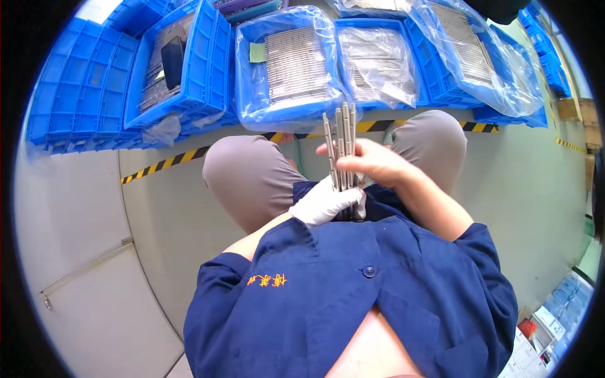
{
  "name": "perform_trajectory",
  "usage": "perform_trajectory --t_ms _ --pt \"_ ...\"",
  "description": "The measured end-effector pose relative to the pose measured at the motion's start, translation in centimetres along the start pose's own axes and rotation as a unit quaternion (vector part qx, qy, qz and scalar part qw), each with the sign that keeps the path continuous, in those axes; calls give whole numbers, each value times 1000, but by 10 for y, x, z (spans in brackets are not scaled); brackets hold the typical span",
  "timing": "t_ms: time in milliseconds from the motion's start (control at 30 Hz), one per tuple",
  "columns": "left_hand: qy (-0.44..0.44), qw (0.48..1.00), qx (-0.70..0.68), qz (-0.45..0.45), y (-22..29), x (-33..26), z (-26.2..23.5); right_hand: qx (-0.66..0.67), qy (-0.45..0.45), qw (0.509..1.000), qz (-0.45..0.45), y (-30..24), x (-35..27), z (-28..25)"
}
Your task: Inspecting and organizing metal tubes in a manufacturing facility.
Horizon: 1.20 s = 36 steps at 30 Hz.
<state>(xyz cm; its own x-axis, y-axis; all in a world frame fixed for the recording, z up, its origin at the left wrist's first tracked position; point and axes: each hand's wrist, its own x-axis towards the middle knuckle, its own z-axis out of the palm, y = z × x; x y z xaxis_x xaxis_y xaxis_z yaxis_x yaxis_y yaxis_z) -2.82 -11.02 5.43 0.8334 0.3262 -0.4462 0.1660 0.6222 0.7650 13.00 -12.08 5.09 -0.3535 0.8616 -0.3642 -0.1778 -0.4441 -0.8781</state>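
Clasping metal rods (346,123), left hand (322,201), right hand (377,162), lined blue crate (287,115) holding more rods (296,66)

Before me sits a person in grey trousers (242,173), the white-gloved left hand (324,203) gripping a bunch of metal rods (344,133). The bare right hand (376,162) curls round them farther up. Beyond the knees, striped tape (165,165) crosses the floor (183,233) near a plastic-lined blue crate (290,117) of similar rods.
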Motion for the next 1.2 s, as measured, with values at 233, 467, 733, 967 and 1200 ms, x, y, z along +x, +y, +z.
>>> perform_trajectory --t_ms 233,467,733,967,1200 --pt "-68 992 -102 21 -5 -4 -13 76 -22 996 28 -4 11 -1" --pt "130 978 101 129 47 9 -32 -52 -40 989 -134 -64 40 -13" --pt "178 964 145 133 113 43 -76 53 59 987 -140 -103 91 -37" --pt "195 971 80 108 111 61 -95 0 33 992 -125 -94 124 -57" --pt "198 971 19 130 116 67 -107 18 164 982 -94 -105 125 -58"
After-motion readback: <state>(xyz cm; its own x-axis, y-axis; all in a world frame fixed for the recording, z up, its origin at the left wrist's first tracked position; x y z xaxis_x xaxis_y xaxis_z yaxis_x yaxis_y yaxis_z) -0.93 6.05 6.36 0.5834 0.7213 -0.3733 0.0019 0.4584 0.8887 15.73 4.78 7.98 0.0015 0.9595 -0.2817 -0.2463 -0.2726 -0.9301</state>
